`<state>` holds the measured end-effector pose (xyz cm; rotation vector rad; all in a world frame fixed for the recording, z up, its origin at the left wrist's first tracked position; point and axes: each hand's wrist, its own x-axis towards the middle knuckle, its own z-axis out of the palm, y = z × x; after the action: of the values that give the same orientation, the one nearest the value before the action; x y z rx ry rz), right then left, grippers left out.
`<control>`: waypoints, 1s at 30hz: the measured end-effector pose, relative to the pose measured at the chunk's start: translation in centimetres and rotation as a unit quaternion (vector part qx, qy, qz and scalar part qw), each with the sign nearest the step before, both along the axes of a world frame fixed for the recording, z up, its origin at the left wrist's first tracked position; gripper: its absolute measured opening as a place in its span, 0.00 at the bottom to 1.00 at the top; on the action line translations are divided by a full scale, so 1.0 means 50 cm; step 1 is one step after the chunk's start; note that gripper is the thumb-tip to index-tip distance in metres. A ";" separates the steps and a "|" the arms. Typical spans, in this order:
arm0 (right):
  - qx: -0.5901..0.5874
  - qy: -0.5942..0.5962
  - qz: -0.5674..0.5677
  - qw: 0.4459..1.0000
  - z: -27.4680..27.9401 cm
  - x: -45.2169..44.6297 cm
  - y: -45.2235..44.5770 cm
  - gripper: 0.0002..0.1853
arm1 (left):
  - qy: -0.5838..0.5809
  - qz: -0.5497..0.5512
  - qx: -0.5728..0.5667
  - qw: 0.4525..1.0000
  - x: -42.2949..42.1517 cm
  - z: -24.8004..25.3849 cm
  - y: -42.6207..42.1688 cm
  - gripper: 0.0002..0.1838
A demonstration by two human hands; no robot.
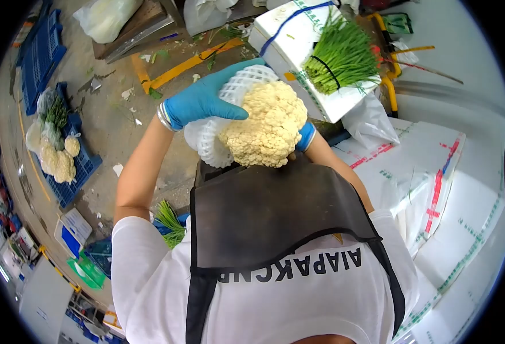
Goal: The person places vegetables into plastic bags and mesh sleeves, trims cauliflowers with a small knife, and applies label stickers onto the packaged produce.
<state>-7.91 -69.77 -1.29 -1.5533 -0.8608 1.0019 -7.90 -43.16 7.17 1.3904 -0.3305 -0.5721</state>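
While holding up a large, cream-coloured, knobbly cauliflower head (267,129) near the centre of the frame, just above the top edge of a dark, black-trimmed apron (275,215), also pressing a white foam-net sleeve (251,80) against its left side. Clasping sleeve and head with the blue-gloved left hand (209,94), fingers spread over the netting and thumb laid onto the florets. Supporting, by the look of it, from the right with the right hand (306,136), mostly hidden behind the head and visible only at its blue cuff; cannot tell the set of its fingers. Could bruise or snap florets by pressing too hard with the thumb. Could lose the head through a loose hold at its hidden underside, or bunch and tear the netting by dragging it over the rough surface. Note, at upper right, a white box (291,49) with a blue strap, carrying a tied bundle of thin green stalks (341,54); beneath it, a crumpled clear plastic bag (373,123) near the right forearm, both likely to hamper a reach that way. Note also white, red-taped cartons (424,149) at right, a blue lattice crate (89,172) bearing more produce at left, and a scrap-littered floor (112,103).
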 end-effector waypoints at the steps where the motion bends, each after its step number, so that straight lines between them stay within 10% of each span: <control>1: -0.060 -0.155 0.077 0.983 -0.007 0.022 0.004 0.29 | 0.028 0.019 0.023 0.999 0.003 -0.009 0.014 0.49; 2: -0.005 -0.253 0.025 0.967 -0.031 0.031 0.007 0.26 | 0.062 0.054 0.006 0.997 0.003 -0.010 0.023 0.47; 3: 0.071 0.075 -0.034 0.994 -0.033 0.052 0.004 0.25 | 0.113 0.081 0.010 0.990 -0.001 -0.012 0.039 0.45; 5: 0.176 0.666 -0.122 0.715 -0.021 0.099 -0.007 0.25 | 0.205 0.135 0.018 0.969 0.001 -0.012 0.072 0.41; 7: -0.051 0.502 -0.272 0.820 0.130 0.142 0.043 0.26 | 0.240 0.192 0.024 0.951 0.009 -0.014 0.084 0.38; 13: -0.105 -0.012 -0.194 0.975 0.114 0.231 0.135 0.43 | 0.309 0.296 0.037 0.903 0.093 0.034 0.066 0.37; 21: -0.136 -0.060 -0.126 0.981 0.164 0.313 0.199 0.41 | 0.389 0.326 -0.004 0.861 0.143 0.040 0.088 0.39; 30: -0.149 0.062 -0.153 0.975 0.162 0.377 0.266 0.41 | 0.232 0.358 0.046 0.903 0.184 0.029 0.162 0.42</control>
<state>10.92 -56.46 6.80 -1.7889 -0.3793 1.0190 1.30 -35.04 8.64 1.3012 0.5868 -0.2825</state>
